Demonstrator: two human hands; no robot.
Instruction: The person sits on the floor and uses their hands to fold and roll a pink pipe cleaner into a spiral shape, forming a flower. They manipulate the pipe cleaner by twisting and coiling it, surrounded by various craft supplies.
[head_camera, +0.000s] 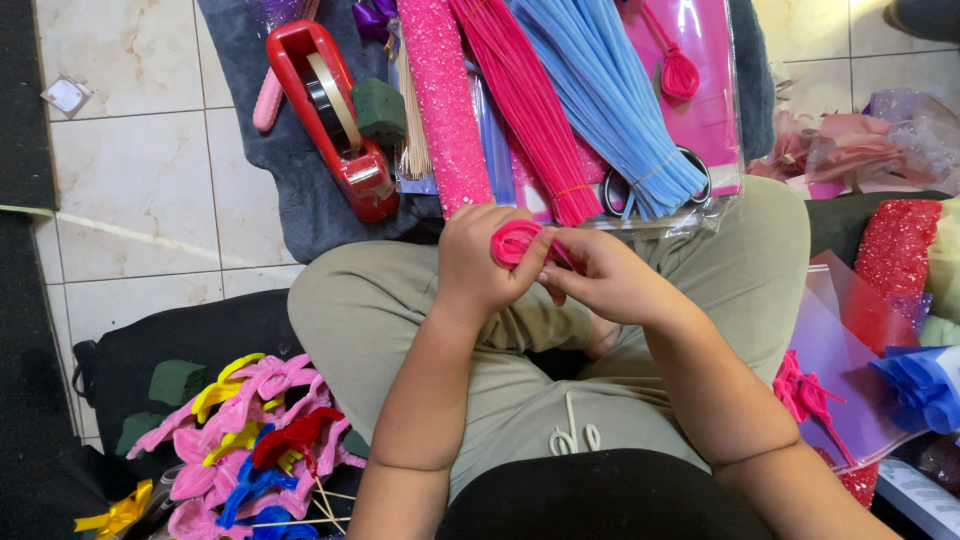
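The person sat cross-legged on the floor, and both hands met above the lap over the khaki trousers (740, 260). The left hand (478, 262) was curled around a coiled pink pipe cleaner (516, 240), its fingers pressed against the coil, while the right hand (605, 278) pinched the loose end of that coil between thumb and fingertips. Just beyond the hands, on the far side, lay a bundle of pink pipe cleaners (525, 100) beside a bundle of light blue pipe cleaners (600, 100), with scissors (625, 190) partly under the blue ones. Further left on a grey cloth (300, 190) sat a red tape dispenser (335, 115). Near the left knee lay a heap of finished pipe-cleaner flowers (255, 440) in pink, yellow, red and blue
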